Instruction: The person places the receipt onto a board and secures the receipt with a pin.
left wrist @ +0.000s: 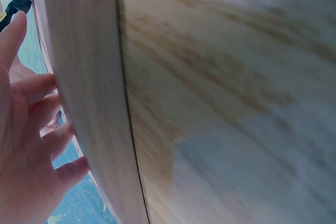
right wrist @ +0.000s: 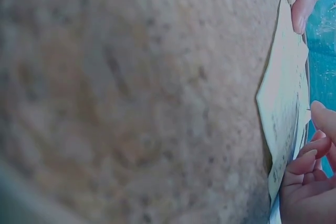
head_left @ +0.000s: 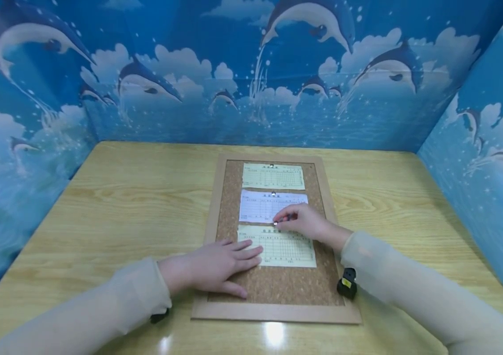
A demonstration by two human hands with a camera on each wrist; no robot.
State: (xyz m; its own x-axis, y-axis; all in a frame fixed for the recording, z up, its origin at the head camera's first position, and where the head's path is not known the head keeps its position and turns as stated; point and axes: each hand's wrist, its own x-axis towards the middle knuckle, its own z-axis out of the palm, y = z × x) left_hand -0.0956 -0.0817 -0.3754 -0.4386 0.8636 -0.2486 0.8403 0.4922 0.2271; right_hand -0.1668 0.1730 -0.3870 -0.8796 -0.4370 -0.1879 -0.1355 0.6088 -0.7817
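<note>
A cork board [head_left: 278, 286] with a light wooden frame lies on the table. Three printed slips are on it in a column: a pale green slip [head_left: 273, 177] at the top, a white-lilac slip [head_left: 255, 207] in the middle, a lower pale green slip [head_left: 286, 249]. My right hand [head_left: 306, 222] pinches a small shiny pushpin [head_left: 275, 223] at the upper edge of the lower slip. My left hand [head_left: 217, 266] rests spread out, fingertips on that slip's left side and the thumb over the cork. In the right wrist view, the lower slip [right wrist: 283, 87] curves slightly off the cork.
Shiny pins sit at the top edges of the upper slip [head_left: 271, 165] and middle slip [head_left: 273, 194]. Around the board is a wood-grain table [head_left: 145, 197]. Dolphin-patterned blue sheets [head_left: 233, 118] stand behind and beside it. A black wrist device [head_left: 347, 283] hangs under the right sleeve.
</note>
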